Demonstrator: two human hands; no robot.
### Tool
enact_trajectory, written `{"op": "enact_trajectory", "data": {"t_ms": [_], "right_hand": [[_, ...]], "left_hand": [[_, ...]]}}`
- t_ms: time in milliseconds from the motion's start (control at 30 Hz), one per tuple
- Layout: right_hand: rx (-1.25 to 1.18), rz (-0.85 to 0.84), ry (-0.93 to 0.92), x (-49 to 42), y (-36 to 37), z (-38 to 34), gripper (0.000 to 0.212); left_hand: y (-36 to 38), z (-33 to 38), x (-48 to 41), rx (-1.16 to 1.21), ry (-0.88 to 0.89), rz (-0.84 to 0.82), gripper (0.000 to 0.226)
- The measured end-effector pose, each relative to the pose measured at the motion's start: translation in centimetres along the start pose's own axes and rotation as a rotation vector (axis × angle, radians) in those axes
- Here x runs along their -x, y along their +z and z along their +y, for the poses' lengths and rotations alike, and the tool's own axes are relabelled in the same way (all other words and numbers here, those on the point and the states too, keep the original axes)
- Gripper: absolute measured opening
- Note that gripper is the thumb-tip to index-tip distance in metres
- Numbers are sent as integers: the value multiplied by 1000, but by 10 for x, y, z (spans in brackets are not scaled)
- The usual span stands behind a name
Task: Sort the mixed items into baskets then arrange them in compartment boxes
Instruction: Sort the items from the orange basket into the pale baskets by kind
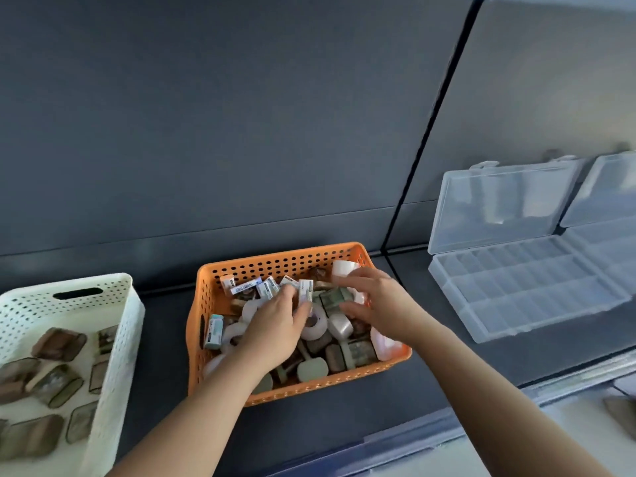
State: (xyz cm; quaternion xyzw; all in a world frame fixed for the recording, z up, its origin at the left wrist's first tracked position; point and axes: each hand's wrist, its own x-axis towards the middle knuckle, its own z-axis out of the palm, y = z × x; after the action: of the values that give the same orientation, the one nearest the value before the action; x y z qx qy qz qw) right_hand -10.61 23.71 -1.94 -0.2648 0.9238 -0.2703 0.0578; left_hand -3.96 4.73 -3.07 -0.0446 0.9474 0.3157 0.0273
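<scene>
Down in the orange basket (279, 261), the left hand (275, 327) pinches a white box (305, 290). The right hand (378, 297) grips a green packet (333, 298) between fingers and thumb.

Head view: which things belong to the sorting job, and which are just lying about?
Job: orange basket of mixed items, white basket, open compartment box, second box beside it, left hand, right hand.
Lying about: brownish thing at lower right, grey back panel.
</scene>
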Motion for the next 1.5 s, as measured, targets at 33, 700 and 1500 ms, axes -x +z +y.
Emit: {"op": "enact_trajectory", "data": {"t_ms": [33,700,1500], "right_hand": [[48,-35,-14,-3,-1,4,43],[54,-228,-135,-25,-12,19,53],[-299,-55,-82,-10,-32,30,34]], "left_hand": [[0,2,0,21,-34,22,16],[-22,2,12,521,-343,292,31],[-3,20,-18,-125,-17,-32,32]]}}
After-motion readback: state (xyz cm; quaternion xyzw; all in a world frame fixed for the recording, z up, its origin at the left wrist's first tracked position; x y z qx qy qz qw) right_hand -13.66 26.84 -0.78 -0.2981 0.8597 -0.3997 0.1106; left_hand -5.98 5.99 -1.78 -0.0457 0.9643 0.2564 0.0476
